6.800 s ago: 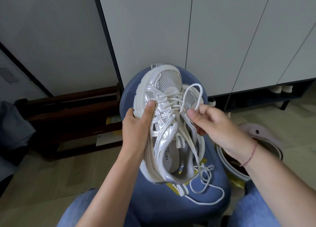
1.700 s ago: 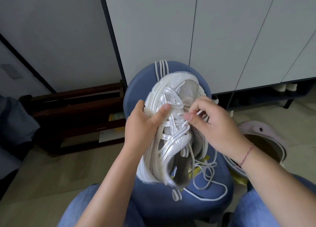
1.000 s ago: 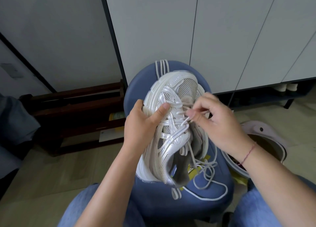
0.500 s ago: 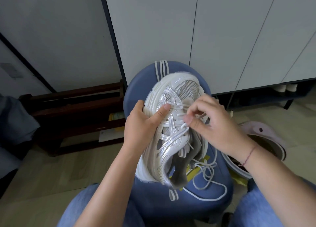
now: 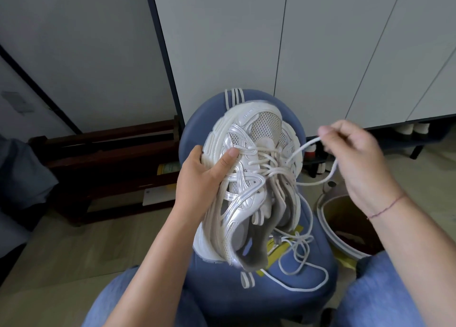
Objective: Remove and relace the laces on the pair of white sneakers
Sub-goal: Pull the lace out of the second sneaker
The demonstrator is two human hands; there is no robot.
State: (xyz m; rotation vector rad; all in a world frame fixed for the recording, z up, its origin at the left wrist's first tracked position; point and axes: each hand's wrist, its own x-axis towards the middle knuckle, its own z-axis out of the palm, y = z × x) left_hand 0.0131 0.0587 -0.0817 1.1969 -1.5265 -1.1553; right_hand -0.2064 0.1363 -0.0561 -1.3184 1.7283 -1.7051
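While our left hand (image 5: 199, 178) grips the white sneaker (image 5: 249, 193) by its side, thumb curled over the silver straps and fingers wrapped under the sole, we hold the shoe toe-up over the blue stool (image 5: 214, 119). We cannot tell whether the heel touches the seat. Our right hand (image 5: 355, 159), to the right of the toe, pinches the lace (image 5: 303, 146) in curled fingers, drawn from an eyelet near the toe. More lace lies tangled on the seat. A pale bucket (image 5: 323, 218) stands beside the stool.
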